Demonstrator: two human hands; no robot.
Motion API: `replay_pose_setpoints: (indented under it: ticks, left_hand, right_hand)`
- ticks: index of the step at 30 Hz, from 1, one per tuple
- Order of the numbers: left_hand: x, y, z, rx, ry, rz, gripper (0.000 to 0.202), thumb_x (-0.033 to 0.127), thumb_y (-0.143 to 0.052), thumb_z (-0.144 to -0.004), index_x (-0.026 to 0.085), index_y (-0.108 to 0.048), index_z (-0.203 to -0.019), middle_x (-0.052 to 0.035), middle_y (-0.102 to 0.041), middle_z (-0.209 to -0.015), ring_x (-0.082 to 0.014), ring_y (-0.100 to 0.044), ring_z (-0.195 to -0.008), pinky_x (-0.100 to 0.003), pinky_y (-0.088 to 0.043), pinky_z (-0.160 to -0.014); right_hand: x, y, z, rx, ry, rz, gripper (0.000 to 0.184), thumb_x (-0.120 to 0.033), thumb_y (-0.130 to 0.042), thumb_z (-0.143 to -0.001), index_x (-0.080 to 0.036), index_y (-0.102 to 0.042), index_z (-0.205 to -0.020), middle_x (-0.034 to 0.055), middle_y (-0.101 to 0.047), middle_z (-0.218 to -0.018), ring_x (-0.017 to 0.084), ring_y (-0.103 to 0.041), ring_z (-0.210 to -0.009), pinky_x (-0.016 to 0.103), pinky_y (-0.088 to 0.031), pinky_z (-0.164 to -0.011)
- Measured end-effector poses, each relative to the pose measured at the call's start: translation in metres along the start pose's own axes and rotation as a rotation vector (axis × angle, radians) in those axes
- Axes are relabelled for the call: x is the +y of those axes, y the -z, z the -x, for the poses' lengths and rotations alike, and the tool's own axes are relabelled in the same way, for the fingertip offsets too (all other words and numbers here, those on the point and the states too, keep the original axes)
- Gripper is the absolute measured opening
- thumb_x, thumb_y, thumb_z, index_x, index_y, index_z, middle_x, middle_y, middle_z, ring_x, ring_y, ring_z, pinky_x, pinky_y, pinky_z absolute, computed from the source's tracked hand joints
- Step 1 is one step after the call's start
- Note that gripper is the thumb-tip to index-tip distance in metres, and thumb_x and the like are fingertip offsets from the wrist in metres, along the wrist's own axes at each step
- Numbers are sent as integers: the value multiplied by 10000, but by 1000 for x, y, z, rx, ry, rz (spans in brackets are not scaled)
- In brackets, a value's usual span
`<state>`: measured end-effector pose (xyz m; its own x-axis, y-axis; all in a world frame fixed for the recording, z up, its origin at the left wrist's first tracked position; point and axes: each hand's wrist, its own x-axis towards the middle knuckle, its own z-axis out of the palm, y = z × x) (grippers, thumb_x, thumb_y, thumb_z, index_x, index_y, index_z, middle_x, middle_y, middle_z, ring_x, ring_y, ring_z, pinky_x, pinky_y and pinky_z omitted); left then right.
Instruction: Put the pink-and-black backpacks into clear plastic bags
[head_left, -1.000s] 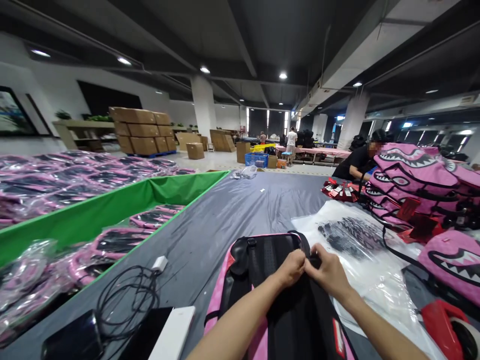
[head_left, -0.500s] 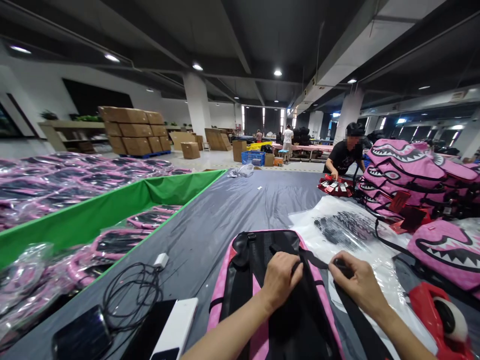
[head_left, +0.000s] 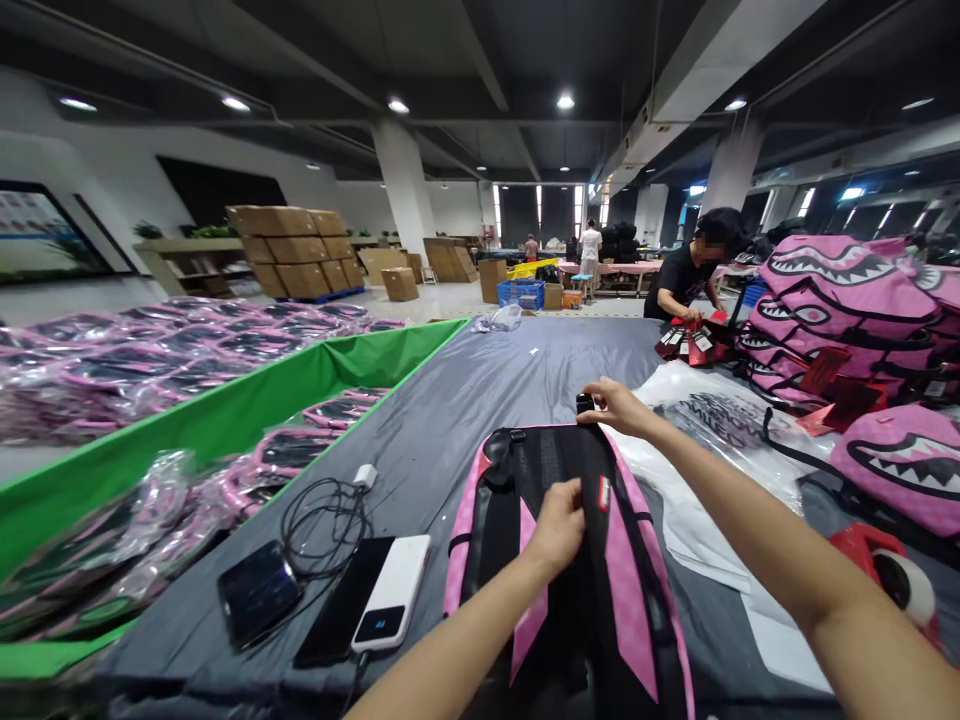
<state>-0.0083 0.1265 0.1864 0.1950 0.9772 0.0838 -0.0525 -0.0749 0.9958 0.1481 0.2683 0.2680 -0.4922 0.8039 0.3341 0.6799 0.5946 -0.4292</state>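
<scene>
A pink and black backpack (head_left: 630,620) lies on the grey-covered table with its back panel and shoulder straps facing up. My left hand (head_left: 557,525) is closed at the inner edge of the right-side shoulder strap (head_left: 595,535), which bears a small red label (head_left: 604,493). Its fingertips are partly hidden. At the backpack's top edge, my right hand (head_left: 611,404) pinches a small black buckle (head_left: 584,402) between thumb and fingers.
A power bank (head_left: 394,590), phone (head_left: 259,592) and coiled cable (head_left: 322,525) lie left. Right are plastic bags (head_left: 697,500), a red tape dispenser (head_left: 862,545) and stacked pink bags (head_left: 840,275). Beyond the green divider (head_left: 300,385) are wrapped bags. A co-worker (head_left: 694,270) handles red tags.
My right hand has moved from beside the backpack up and left to its top edge. The right-side strap now shows its pink panel and red label. The view has shifted slightly.
</scene>
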Motion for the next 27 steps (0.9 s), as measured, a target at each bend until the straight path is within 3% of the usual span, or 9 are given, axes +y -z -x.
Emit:
replay_pose_setpoints:
  ticks: [3,6,9,11,14,16,17,21,27]
  left_hand:
    - [-19,-15,34,52,276,250,346,492,-773,-668,191,-605,-640,7,-552,-535,-159,-522,-547,-269,-416,-531]
    - [-29,-12,59,89,426,193,397,501,-725,-694,215,-466,-600,71,-412,-503,-101,-441,-475,-234,-395,-509]
    - [-13,16,64,-183,401,-124,358,501,-642,-776,221,-468,-637,47,-489,-573,-132,-537,-502,-250,-434,-515]
    - [6,47,47,-220,314,-403,355,516,-538,-862,212,-555,-679,-14,-619,-650,-190,-639,-595,-286,-471,-557]
    - [19,100,-9,205,-6,-839,367,479,-454,-931,194,-682,-965,-112,-748,-1062,-271,-694,-1039,-370,-503,-912]
    - [10,128,-54,417,23,-1075,532,523,-536,-890,143,-608,-1254,-196,-613,-1396,-349,-533,-1348,-443,-422,-1077]
    - [2,138,-75,427,71,-1131,604,563,-566,-873,118,-590,-1280,-223,-596,-1409,-378,-514,-1365,-458,-427,-1073]
    - [-43,143,-112,346,22,-1151,539,527,-668,-839,141,-612,-1210,-173,-662,-1281,-343,-587,-1265,-431,-464,-1050]
    - [-79,138,-93,420,-341,-1175,465,288,-700,-831,194,-571,-1267,-118,-591,-1282,-293,-526,-1257,-465,-465,-1095]
  right_hand:
    - [21,-44,-21,-31,-38,142,325,-381,-850,-777,-194,-706,-1002,60,-611,-1033,214,-603,-951,295,-473,-814]
    - [39,-83,-25,-86,-46,160,354,-410,-862,-763,-207,-717,-1014,92,-643,-1107,266,-627,-1035,352,-495,-877]
    - [61,-105,-19,-92,-50,163,509,-501,-785,-822,-211,-664,-1223,134,-627,-1272,305,-611,-1165,422,-491,-974]
    - [74,-113,-13,-93,-37,160,584,-555,-697,-877,-218,-604,-1345,152,-598,-1365,322,-564,-1269,465,-452,-1056]
    - [87,-123,-8,-74,30,158,539,-541,-581,-941,-248,-579,-1393,130,-579,-1431,314,-497,-1365,516,-353,-1161]
    - [91,-130,-5,-23,95,133,499,-489,-577,-936,-257,-581,-1378,109,-593,-1417,295,-510,-1353,520,-340,-1173]
    - [91,-133,-4,10,127,109,484,-457,-590,-922,-252,-584,-1360,105,-609,-1390,287,-531,-1326,512,-360,-1161]
    - [87,-146,5,159,171,34,416,-346,-620,-869,-213,-599,-1263,111,-663,-1212,282,-609,-1156,469,-487,-1026]
    - [71,-160,31,374,176,142,394,-293,-577,-893,-198,-594,-1275,136,-664,-1188,322,-596,-1148,529,-479,-1031]
